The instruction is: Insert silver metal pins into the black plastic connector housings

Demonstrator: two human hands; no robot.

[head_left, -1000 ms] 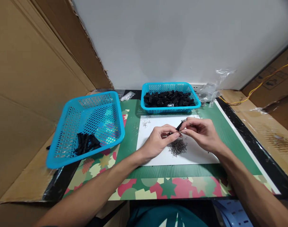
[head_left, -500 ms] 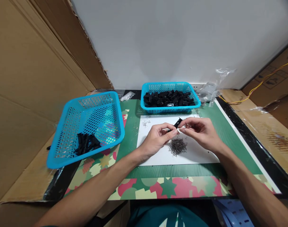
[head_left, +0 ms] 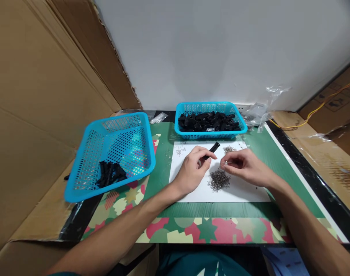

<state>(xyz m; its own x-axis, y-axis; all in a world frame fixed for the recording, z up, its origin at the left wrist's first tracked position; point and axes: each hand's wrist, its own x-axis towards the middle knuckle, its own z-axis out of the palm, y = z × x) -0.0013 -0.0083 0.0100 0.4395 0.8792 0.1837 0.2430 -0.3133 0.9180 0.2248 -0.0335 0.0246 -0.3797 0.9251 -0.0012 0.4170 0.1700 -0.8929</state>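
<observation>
My left hand (head_left: 189, 170) is closed around a narrow black plastic piece (head_left: 214, 146), whose far end sticks up past the fingers. Thumb and fingertips of my right hand (head_left: 248, 165) are pinched together, a short way right of that piece; a tiny pale bit shows at the tips, too small to name. Just below the fingertips lies a dark heap of small bent metal pieces (head_left: 219, 181) on a white sheet of paper (head_left: 198, 196). A smaller, brassier heap of tiny pieces (head_left: 229, 150) is partly hidden behind my right hand.
At the back stands a blue basket (head_left: 211, 135) full of black parts. A larger blue basket (head_left: 112, 123) to the left holds several black pieces (head_left: 110, 174). Clear plastic bags (head_left: 255, 113) lie at back right. Cardboard (head_left: 48, 96) walls the left side.
My right hand has moved away from the black piece, slightly right and down, leaving a gap. The smaller brassy heap has come into view. The camera view has shifted slightly.
</observation>
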